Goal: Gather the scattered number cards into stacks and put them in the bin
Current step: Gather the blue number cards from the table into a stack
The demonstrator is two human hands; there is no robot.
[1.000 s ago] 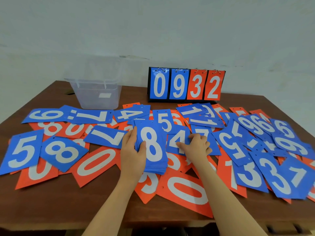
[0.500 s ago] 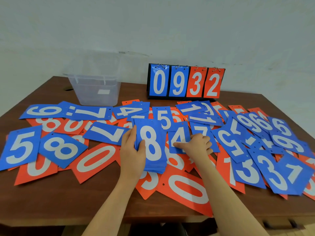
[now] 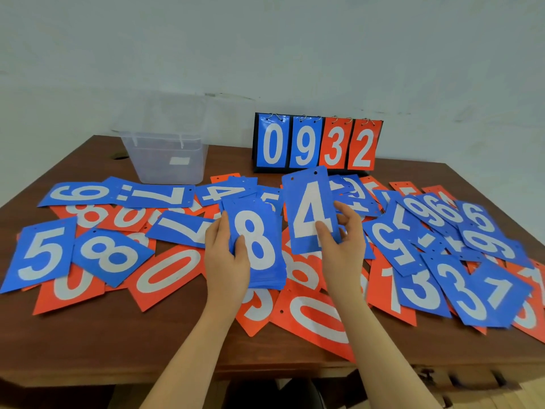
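Dark brown wooden table (image 3: 88, 343), carrying scattered number cards, a bin and a flip scoreboard.

Lying flat across most of the tabletop, overlapping in loose layers: blue and orange cards with white digits, among them a blue 5 card (image 3: 41, 253) near the left edge, an orange 0 card (image 3: 317, 318) reaching toward the front edge, and a blue 3 card (image 3: 466, 293) at the right. Standing at the back left, a translucent plastic bin (image 3: 165, 159), just behind the farthest cards. Standing upright at the back centre, a scoreboard (image 3: 317, 144) displaying 0 9 3 2. Remaining bare: the front strip and the back corners.
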